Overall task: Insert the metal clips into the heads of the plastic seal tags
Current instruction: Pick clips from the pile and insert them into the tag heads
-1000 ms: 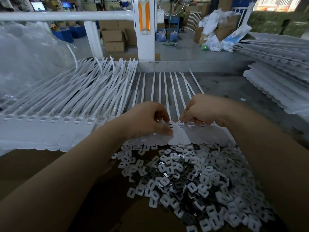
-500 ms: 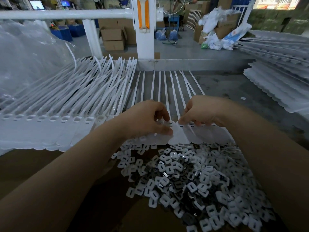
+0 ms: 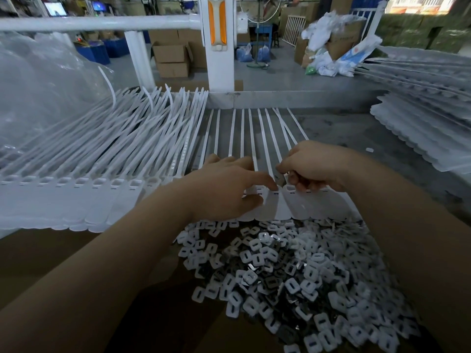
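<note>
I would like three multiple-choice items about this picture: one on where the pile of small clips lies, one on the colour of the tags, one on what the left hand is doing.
1. Where does the pile of clips lie?
A. nearer the camera than the row of tag heads
B. on the far side of the white post
C. on the stack at the right edge

2. What colour are the tags?
A. blue
B. white
C. orange

3. What is the left hand doing?
A. hanging idle beside the table
B. gripping a cardboard box
C. resting on the tag heads, forefinger stretched out toward the right hand

Answers:
1 A, the clips lie below the heads in the picture.
2 B, straps and heads are both white.
3 C, its fingers lie across the heads.
</note>
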`<action>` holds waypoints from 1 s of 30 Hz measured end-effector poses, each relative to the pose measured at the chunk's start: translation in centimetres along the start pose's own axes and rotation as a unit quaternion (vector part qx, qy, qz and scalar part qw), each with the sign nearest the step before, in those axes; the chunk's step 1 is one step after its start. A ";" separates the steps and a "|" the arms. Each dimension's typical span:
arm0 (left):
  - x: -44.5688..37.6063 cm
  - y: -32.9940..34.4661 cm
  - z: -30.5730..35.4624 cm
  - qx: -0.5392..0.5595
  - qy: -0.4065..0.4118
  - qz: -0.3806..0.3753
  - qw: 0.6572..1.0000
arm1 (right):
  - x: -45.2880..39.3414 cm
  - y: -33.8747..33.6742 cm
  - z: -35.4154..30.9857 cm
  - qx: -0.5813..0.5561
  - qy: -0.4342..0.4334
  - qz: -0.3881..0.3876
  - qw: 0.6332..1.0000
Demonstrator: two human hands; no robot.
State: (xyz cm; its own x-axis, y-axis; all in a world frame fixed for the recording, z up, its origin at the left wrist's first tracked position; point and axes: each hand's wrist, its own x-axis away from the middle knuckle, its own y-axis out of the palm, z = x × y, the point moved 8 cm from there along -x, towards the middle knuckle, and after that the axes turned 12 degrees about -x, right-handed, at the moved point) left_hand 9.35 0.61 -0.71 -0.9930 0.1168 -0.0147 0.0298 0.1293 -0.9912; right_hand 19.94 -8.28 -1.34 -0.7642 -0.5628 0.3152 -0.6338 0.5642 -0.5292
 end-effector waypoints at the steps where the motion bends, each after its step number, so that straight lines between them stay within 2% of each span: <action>1: -0.1 -0.1 0.1 -0.010 0.002 0.007 1.000 | 0.0 0.0 0.0 0.004 0.001 0.000 1.000; 4: -0.2 0.1 -0.2 0.001 0.005 0.005 1.000 | 0.0 0.1 -0.4 0.020 -0.013 -0.004 1.000; 7: -0.2 0.4 -0.9 0.056 -0.001 -0.012 0.998 | 0.4 -0.2 -1.8 0.068 -0.074 -0.024 0.995; 10: -0.2 0.5 -1.6 0.090 -0.004 -0.020 0.996 | 2.2 1.4 -3.2 0.124 -0.132 -0.141 0.973; 13: -0.2 0.4 -1.3 0.131 0.014 -0.021 0.991 | 4.8 4.4 -3.8 0.177 -0.161 -0.284 0.929; 16: 0.0 0.1 -1.0 0.173 0.023 -0.016 0.985 | 6.7 6.7 -4.8 0.219 -0.203 -0.339 0.892; 21: -0.1 0.4 -1.0 0.184 0.054 -0.023 0.981 | 9.3 9.9 -6.2 0.223 -0.256 -0.382 0.859; 30: -1.2 2.6 -2.4 0.193 0.031 -0.007 0.981 | 9.5 11.8 -5.7 0.295 -0.260 -0.362 0.845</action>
State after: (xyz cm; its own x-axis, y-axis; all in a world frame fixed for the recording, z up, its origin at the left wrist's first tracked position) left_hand 10.87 3.15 -2.98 -0.9839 0.1785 -0.0049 -0.0406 -0.2502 -0.9673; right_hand 4.56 -3.54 -0.10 0.0509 -0.9077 0.4166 -0.6251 -0.3543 -0.6955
